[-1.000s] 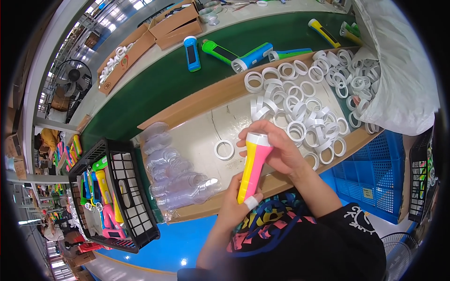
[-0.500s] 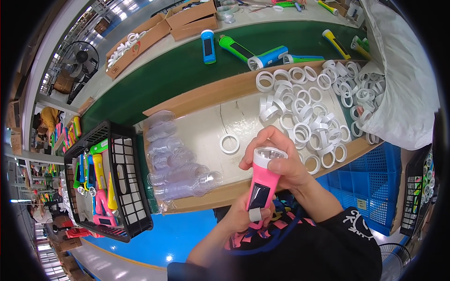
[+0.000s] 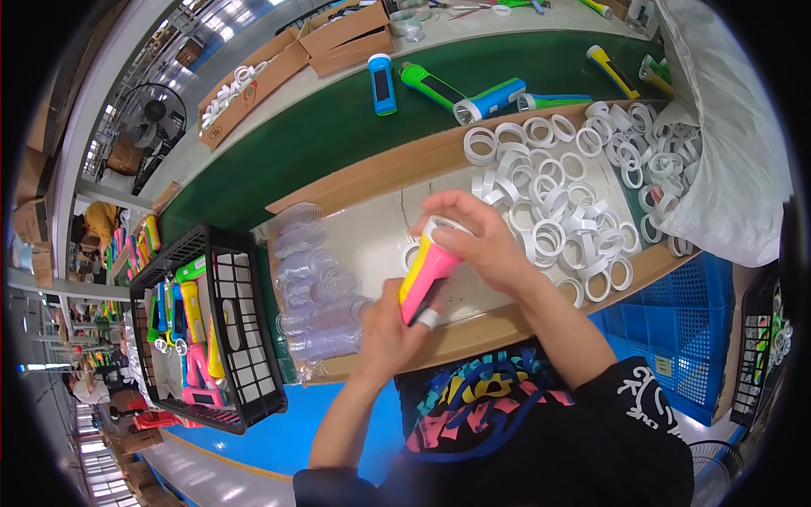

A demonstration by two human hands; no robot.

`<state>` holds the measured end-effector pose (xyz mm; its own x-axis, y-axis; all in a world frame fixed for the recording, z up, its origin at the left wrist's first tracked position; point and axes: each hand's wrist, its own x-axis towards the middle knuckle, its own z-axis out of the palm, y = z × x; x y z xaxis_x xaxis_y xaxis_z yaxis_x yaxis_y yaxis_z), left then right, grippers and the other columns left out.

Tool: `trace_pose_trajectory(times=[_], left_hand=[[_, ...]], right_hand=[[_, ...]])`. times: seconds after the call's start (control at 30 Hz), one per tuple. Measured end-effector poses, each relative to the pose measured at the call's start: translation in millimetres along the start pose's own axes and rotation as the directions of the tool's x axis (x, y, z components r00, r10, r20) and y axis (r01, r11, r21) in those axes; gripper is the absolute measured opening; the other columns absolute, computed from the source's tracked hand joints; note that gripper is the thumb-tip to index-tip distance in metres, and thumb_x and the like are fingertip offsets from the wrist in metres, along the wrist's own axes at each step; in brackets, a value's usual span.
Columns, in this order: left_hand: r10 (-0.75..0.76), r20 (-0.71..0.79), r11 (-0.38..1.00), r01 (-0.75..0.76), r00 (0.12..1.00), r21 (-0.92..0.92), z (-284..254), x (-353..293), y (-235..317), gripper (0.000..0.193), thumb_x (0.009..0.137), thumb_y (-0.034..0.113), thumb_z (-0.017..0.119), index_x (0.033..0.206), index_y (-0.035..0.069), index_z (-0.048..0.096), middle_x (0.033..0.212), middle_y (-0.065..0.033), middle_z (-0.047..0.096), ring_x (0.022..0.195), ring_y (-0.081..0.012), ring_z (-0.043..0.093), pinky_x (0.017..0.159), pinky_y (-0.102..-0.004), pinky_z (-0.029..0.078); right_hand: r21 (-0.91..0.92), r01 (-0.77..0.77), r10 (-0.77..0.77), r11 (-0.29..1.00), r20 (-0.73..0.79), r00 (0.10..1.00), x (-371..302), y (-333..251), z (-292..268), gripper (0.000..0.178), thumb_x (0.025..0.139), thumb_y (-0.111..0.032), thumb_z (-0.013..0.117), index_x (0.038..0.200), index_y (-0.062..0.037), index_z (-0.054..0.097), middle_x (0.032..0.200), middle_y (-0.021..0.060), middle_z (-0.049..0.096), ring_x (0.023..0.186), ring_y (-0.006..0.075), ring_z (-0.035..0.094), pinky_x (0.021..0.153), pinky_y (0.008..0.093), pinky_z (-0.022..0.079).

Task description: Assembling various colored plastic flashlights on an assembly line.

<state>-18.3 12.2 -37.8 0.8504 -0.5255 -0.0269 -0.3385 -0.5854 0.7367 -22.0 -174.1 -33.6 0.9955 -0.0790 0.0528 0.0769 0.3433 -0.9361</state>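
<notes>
A pink and yellow flashlight (image 3: 424, 272) is held tilted over the near side of the cardboard tray (image 3: 486, 325). My left hand (image 3: 390, 331) is closed around its lower body, with a whitish wrap on one finger. At the upper end, my right hand (image 3: 477, 243) grips the head, where a white ring (image 3: 441, 226) sits around the rim. Behind the flashlight, a single white ring (image 3: 410, 256) lies partly hidden. Many loose white rings (image 3: 549, 237) are heaped on the tray's right side, and stacks of clear round lenses (image 3: 317, 291) lie at its left.
A black crate (image 3: 245, 346) with colourful flashlights stands left of the tray. Several flashlights, one blue (image 3: 382, 86), lie on the green surface beyond. A white plastic bag (image 3: 726, 144) hangs at the right, above blue crates (image 3: 667, 338). Cardboard boxes (image 3: 346, 38) stand at the back.
The flashlight has moved away from my body and to the left, turning so its yellow side shows. Both hands have moved with it, still gripping. The view has shifted slightly.
</notes>
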Motion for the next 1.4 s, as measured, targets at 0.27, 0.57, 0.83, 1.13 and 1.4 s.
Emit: trace_pose_trajectory(times=[0.27,0.57,0.83,1.13,1.4], left_hand=[[0.255,0.100,0.790,-0.267,0.962,0.553,-50.8,26.9,-10.4,0.042,0.063,0.011,0.072,0.098,0.005,0.049,0.075,-0.0129,0.059,0.066,-0.0321,0.061,0.055,-0.0418,0.047],[0.089,0.674,0.919,0.200,0.734,-0.339,-125.5,18.0,-25.3,0.060,0.067,0.023,0.079,0.117,0.004,0.053,0.111,-0.0076,0.057,0.101,-0.0163,0.053,0.086,-0.0316,0.043],[0.166,0.262,0.566,-0.310,0.951,0.764,-147.2,71.4,-11.2,0.040,0.061,0.009,0.072,0.092,0.005,0.048,0.077,-0.0114,0.058,0.072,-0.0324,0.061,0.062,-0.0435,0.049],[-0.263,0.469,0.743,-0.134,0.843,0.656,-149.6,117.0,-26.4,0.041,0.068,0.020,0.071,0.098,-0.003,0.056,0.088,-0.0221,0.063,0.087,-0.0397,0.060,0.077,-0.0434,0.046],[-0.326,0.445,0.613,-0.171,0.834,0.771,-138.7,137.8,-1.7,0.042,0.071,0.024,0.065,0.098,-0.008,0.058,0.086,-0.0254,0.063,0.087,-0.0356,0.062,0.079,-0.0410,0.049]], right_hand=[[-0.637,0.015,-0.022,0.770,-0.004,1.000,34.1,12.5,-0.2,0.035,0.093,-0.032,0.043,0.093,0.0003,0.058,0.079,0.0155,0.058,0.076,0.0262,0.059,0.069,0.0342,0.044],[-0.423,0.780,-0.568,0.461,0.534,0.626,21.6,-16.8,50.9,0.024,0.077,-0.016,0.060,0.092,0.0032,0.060,0.077,0.0133,0.057,0.062,0.0285,0.058,0.053,0.0356,0.048],[-0.303,-0.392,0.494,0.869,0.479,0.726,107.5,11.6,19.9,0.053,0.095,-0.048,0.042,0.130,-0.0086,0.044,0.115,0.0076,0.053,0.098,0.0142,0.053,0.064,0.0229,0.049],[-0.440,0.313,0.021,0.842,0.606,0.795,115.1,72.8,-3.0,0.058,0.079,-0.014,0.068,0.131,-0.0041,0.041,0.126,0.0125,0.044,0.111,0.0255,0.051,0.092,0.0334,0.045],[-0.754,0.509,-0.111,0.414,0.514,0.851,108.8,100.8,0.5,0.062,0.074,-0.012,0.068,0.130,-0.0056,0.041,0.122,0.0165,0.046,0.108,0.0380,0.051,0.088,0.0430,0.046]])
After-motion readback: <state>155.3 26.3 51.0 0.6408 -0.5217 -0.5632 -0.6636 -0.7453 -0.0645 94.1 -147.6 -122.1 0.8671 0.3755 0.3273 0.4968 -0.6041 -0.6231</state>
